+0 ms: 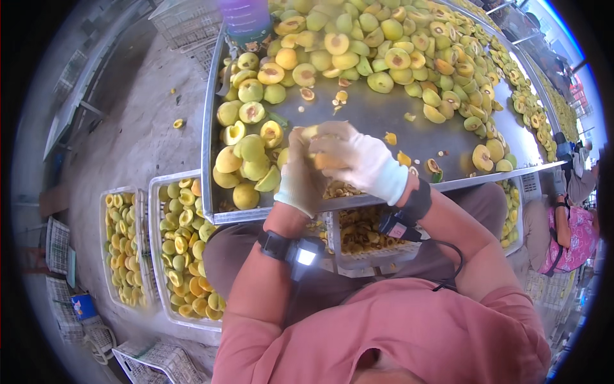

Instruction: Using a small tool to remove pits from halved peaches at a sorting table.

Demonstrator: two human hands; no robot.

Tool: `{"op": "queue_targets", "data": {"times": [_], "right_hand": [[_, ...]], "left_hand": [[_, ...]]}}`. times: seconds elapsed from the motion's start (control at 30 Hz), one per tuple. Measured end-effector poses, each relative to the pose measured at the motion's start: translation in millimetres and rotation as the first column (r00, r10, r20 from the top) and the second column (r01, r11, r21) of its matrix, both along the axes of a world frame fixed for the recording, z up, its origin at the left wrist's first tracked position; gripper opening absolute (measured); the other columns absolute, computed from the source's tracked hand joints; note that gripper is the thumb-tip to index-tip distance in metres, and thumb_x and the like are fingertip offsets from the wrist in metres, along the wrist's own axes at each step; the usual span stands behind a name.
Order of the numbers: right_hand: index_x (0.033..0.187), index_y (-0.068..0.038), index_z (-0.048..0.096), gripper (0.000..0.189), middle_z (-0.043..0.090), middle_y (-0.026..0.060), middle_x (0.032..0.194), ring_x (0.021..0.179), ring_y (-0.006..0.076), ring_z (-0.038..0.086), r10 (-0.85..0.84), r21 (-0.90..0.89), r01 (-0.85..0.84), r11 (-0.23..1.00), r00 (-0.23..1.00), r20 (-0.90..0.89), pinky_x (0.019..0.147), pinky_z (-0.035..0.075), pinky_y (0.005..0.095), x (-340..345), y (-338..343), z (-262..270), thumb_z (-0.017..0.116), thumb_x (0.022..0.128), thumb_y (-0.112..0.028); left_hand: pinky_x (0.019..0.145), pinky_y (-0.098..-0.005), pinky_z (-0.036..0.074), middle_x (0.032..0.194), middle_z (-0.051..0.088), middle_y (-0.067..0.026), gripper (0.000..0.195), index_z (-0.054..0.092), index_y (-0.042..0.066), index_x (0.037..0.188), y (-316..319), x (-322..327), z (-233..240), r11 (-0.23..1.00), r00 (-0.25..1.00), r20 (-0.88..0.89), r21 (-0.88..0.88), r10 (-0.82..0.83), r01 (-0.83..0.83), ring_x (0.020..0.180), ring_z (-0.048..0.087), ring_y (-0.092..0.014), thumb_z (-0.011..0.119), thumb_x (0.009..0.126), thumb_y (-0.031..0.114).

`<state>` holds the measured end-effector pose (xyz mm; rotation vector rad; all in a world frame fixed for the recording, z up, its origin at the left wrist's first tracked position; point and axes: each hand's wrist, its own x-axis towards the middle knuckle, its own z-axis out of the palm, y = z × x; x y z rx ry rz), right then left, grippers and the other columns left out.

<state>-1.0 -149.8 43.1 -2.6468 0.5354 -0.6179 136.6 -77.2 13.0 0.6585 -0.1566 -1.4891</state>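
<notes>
Both my gloved hands meet over the near edge of a metal-topped table (374, 115). My left hand (300, 168) is closed around a piece of yellow-green stone fruit (311, 132), partly hidden by the fingers. Across it lies my right hand (357, 161), blurred, with an orange piece of fruit (328, 161) under its fingers. Whether a tool is in either hand cannot be told. Halved fruits (252, 149) are heaped left of my hands, and a larger heap (398, 57) covers the far side. Pits and scraps (433, 165) lie to the right.
A purple cup (245, 24) stands at the table's far left corner. Crates of fruit halves (184, 240) (125, 249) stand on the floor at left. Below the table edge is a crate of brown scraps (369, 235). A co-worker in a pink patterned top (573, 235) sits at far right.
</notes>
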Motion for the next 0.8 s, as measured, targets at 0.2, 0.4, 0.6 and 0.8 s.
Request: {"op": "queue_targets", "data": {"times": [0.2,0.4,0.6,0.8], "right_hand": [[0.107,-0.005,0.053,0.035,0.062,0.0219,0.099,0.092,0.0417,0.059,-0.293,0.447,0.282,0.849,0.955,-0.045,0.075,0.047,0.0444,-1.0,10.9,21.3,0.061,0.087,-0.032],[0.107,-0.003,0.05,0.03,0.061,0.0226,0.087,0.084,0.042,0.059,-0.272,0.466,0.228,0.855,0.962,0.027,0.07,0.046,0.0442,11.1,32.3,6.1,0.059,0.089,-0.026],[0.106,-0.004,0.047,0.031,0.062,0.0231,0.082,0.08,0.0433,0.059,-0.29,0.353,0.249,0.902,0.955,0.068,0.066,0.046,0.0479,20.0,36.0,-3.5,0.058,0.089,-0.027],[0.103,-0.003,0.045,0.029,0.061,0.0245,0.079,0.077,0.044,0.059,-0.216,0.308,0.193,0.931,0.976,0.04,0.064,0.045,0.0501,23.8,32.9,-21.3,0.058,0.086,-0.023]], "left_hand": [[0.086,-0.0401,0.051,0.112,0.053,-0.0097,0.043,0.044,0.007,0.122,2.0,15.4,-3.0,0.981,0.982,0.097,-0.129,0.16,-0.147,0.102,0.057,-0.026,0.04,0.098,0.042],[0.085,-0.0371,0.049,0.115,0.048,-0.0095,0.042,0.041,0.009,0.126,5.6,10.1,-14.4,0.898,0.737,0.534,-0.369,0.415,-0.238,0.106,0.053,-0.022,0.043,0.097,0.039],[0.083,-0.0369,0.048,0.118,0.048,-0.0179,0.047,0.045,-0.001,0.122,8.1,4.8,-9.6,0.859,0.379,0.778,-0.396,0.502,-0.325,0.101,0.054,-0.033,0.058,0.078,-0.011],[0.088,-0.0362,0.045,0.128,0.043,-0.0196,0.041,0.044,-0.002,0.125,7.6,2.9,-21.2,0.805,0.214,0.799,-0.469,0.562,-0.363,0.109,0.05,-0.033,0.051,0.085,-0.004]]}}
